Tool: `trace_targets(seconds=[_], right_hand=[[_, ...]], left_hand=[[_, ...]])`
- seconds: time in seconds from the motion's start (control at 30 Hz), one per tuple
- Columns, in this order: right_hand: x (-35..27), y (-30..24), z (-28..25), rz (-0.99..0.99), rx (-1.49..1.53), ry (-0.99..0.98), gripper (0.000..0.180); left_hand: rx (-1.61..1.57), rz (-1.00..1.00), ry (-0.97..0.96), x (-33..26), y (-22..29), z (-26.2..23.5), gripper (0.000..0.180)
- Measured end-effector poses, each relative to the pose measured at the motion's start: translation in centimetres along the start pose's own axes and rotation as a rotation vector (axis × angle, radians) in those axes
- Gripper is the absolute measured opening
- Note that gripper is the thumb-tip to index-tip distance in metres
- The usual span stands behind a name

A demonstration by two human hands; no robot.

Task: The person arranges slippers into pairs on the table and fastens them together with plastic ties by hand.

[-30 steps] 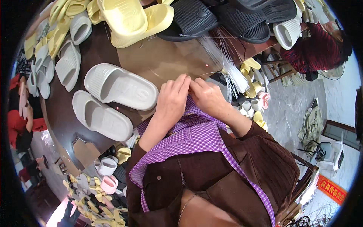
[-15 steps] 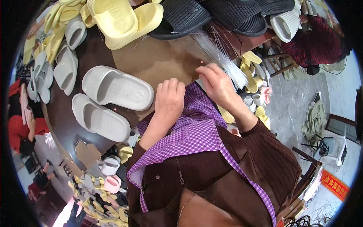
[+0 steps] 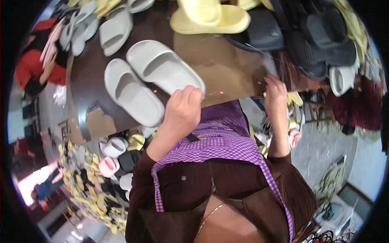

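Note:
My left hand (image 3: pixel 184 110) is closed in a fist at the near edge of the brown table (image 3: pixel 221 56), touching the toe of a pale grey slide sandal (image 3: pixel 164 68). A thin pale strand (image 3: pixel 214 94) sticks out of the fist to the right. The sandal's mate (image 3: pixel 130 94) lies beside it on the left. My right hand (image 3: pixel 276 94) is further right at the table's edge. Its fingers are closed on a blurred bundle of thin clear strands (image 3: pixel 268 67).
Yellow slides (image 3: pixel 210 18) and black slides (image 3: pixel 320 38) are heaped at the table's far side, and more grey slides (image 3: pixel 115 28) lie at the upper left. A white shoe (image 3: pixel 341 79) lies at the right. Small yellow, pink and white shoes (image 3: pixel 109 162) lie on the floor at the lower left.
My hands were together at the table's edge and have parted. The right hand went right to the strand bundle, while the left stayed by the grey sandal.

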State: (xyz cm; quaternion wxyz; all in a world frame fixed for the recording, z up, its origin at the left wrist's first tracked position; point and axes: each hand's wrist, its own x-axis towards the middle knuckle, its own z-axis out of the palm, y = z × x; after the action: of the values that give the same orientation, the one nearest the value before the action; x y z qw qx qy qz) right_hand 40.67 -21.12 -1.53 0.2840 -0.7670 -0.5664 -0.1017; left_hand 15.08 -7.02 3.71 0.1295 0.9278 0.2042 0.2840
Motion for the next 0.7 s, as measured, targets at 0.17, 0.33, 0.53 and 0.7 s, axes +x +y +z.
trace_targets(seconds=[0.17, 0.33, 0.53, 0.7], right_hand=[[-0.1, 0.0, 0.0, -0.016, -0.011, -0.048, 0.026], [0.2, -1.6, -0.5, -0.003, -0.008, -0.039, 0.026], [3.9, -7.2, -1.1, -0.059, 0.224, 0.045, 0.024], [6.7, -14.8, 0.0, -0.393, 0.542, 0.059, 0.033]], left_hand=[[0.111, -0.134, 0.264, -3.7, -3.7, -4.2, 0.009], [-0.430, -0.760, 0.510, -7.8, -3.1, -6.7, 0.005], [-0.742, -0.818, 0.607, -8.7, -3.0, -6.2, 0.005], [-0.601, -0.871, 0.559, -8.3, -1.9, -6.5, 0.004]])
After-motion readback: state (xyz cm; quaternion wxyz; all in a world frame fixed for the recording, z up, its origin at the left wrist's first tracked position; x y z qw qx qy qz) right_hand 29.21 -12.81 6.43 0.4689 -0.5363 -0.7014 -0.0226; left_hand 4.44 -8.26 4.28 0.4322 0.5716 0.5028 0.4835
